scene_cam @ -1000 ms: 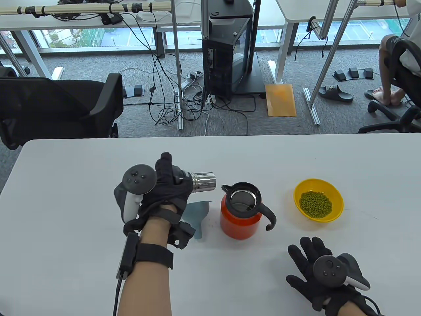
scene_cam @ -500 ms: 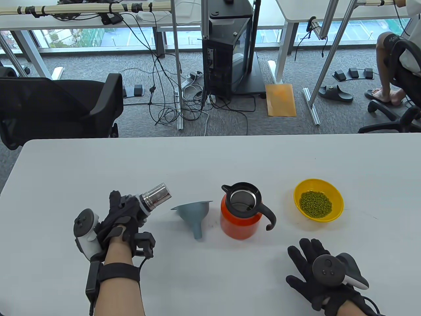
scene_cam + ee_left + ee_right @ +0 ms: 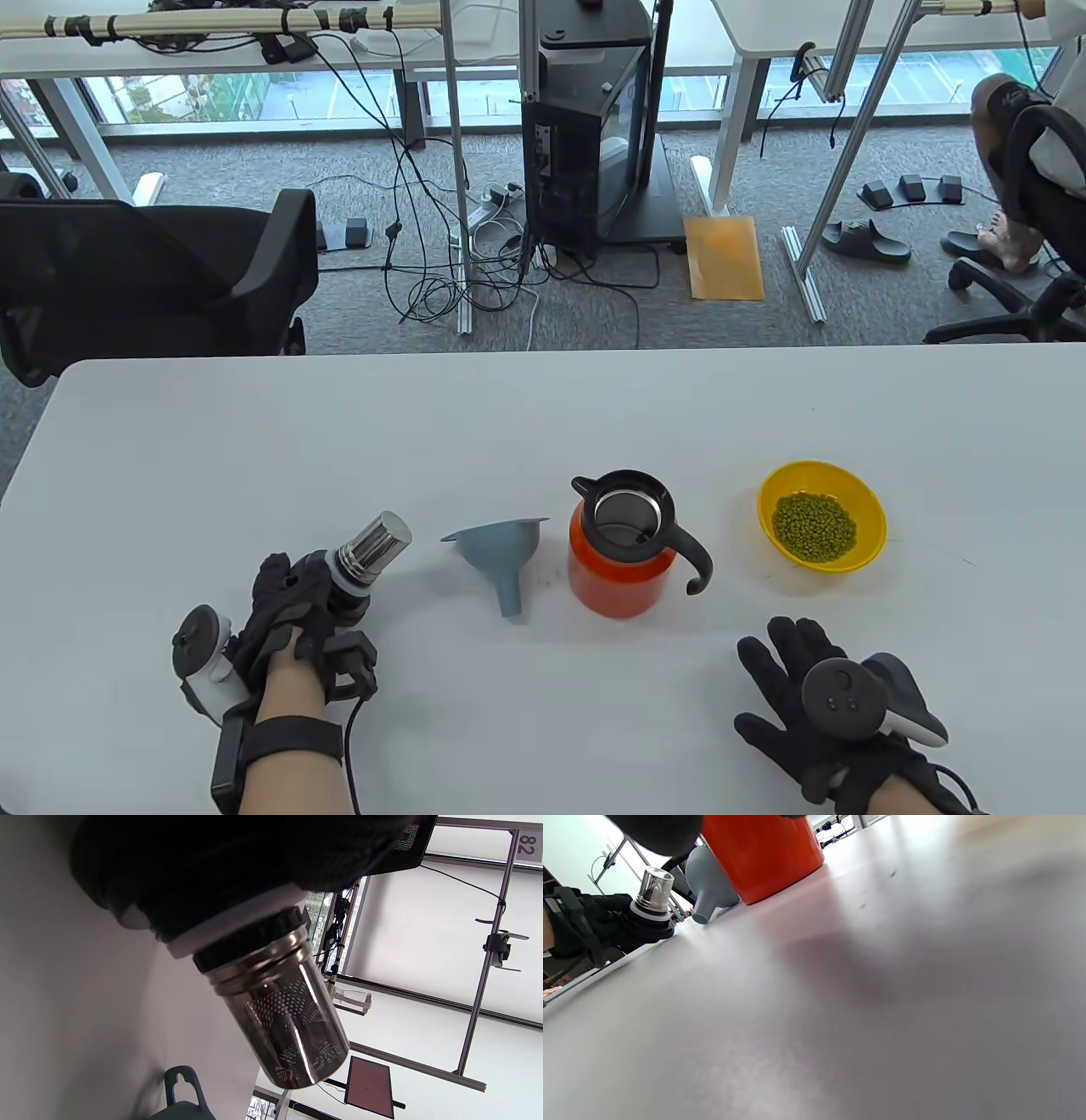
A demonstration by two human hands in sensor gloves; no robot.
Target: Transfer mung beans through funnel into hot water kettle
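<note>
Left hand [image 3: 293, 607] withdrew holding lid [image 3: 369, 552].

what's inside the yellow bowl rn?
A heap of green mung beans covers the middle of the yellow bowl; bare yellow wall shows around it. The bowl's bottom under the beans is hidden.

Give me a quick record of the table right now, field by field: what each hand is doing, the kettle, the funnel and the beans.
left hand: grips kettle lid with perforated steel strainer
right hand: open, holds nothing
orange kettle with black handle: upright, mouth uncovered
grey-blue plastic funnel: on its side left of kettle
green mung beans: in yellow bowl, right of kettle
</note>
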